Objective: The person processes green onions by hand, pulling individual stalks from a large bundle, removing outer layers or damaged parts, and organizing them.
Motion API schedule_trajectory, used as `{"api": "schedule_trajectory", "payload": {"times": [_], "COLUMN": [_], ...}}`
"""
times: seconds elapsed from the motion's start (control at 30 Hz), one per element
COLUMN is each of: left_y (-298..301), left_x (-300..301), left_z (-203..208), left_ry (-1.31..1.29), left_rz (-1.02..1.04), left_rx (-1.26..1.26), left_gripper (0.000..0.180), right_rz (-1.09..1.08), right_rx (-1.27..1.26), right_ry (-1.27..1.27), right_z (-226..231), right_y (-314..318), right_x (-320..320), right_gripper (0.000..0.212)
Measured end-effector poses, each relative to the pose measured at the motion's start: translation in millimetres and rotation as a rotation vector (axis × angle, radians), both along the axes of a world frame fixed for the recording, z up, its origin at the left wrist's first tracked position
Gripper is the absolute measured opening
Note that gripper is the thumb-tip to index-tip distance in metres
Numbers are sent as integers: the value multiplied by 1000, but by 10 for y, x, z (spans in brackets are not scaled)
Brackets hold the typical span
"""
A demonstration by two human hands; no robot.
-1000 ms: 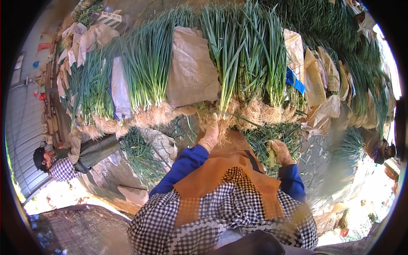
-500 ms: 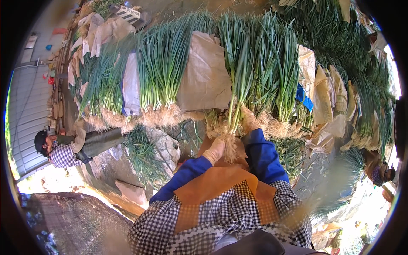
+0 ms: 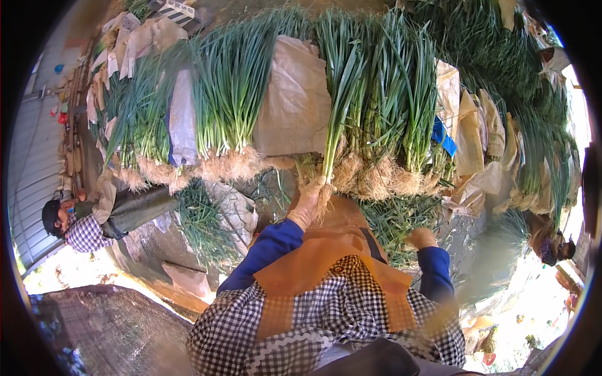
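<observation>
My left hand (image 3: pixel 309 202) is closed round the white lower stalks of a few green onions (image 3: pixel 330 153). Their leaves point away from me, and pale roots hang below the fingers. Off to the right, my right hand (image 3: pixel 421 238) is curled closed over the edge of a heap of loose green leaves (image 3: pixel 398 220). What it holds, if anything, I cannot make out. Just beyond, a thick row of green onions (image 3: pixel 379 119) lies with its roots toward me. An orange-brown apron (image 3: pixel 332 229) covers my lap.
A beige sack (image 3: pixel 293 94) separates the row from another onion bundle (image 3: pixel 229 106). More loose leaves (image 3: pixel 204 216) lie on the left. One person (image 3: pixel 94 229) is at the left, another (image 3: pixel 552 247) at the far right. Sacks (image 3: pixel 470 135) hang at the right.
My right hand has left the onion stalks and moved right and toward me, over the loose leaves. The left hand has shifted slightly left and up, still gripping the onions, now a thinner bunch.
</observation>
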State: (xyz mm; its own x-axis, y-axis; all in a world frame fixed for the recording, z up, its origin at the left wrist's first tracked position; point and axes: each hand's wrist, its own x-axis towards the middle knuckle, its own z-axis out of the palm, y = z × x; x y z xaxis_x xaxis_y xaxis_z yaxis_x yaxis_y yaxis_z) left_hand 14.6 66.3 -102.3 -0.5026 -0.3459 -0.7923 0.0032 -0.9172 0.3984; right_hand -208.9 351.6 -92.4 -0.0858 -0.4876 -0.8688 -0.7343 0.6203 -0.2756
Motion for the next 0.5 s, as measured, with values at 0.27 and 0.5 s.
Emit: {"api": "schedule_trajectory", "payload": {"times": [0.27, 0.5], "left_y": [240, 177], "left_x": [-1, 32], "left_z": [-228, 203], "left_ry": [-97, 110], "left_rz": [-226, -148], "left_rx": [-501, -71], "left_gripper": [21, 25], "right_rz": [-1133, -1320], "right_rx": [-424, -580], "right_ry": [-671, -737], "right_z": [-45, -136], "right_y": [-2304, -2238], "right_x": [510, 614], "right_gripper": [40, 35]}}
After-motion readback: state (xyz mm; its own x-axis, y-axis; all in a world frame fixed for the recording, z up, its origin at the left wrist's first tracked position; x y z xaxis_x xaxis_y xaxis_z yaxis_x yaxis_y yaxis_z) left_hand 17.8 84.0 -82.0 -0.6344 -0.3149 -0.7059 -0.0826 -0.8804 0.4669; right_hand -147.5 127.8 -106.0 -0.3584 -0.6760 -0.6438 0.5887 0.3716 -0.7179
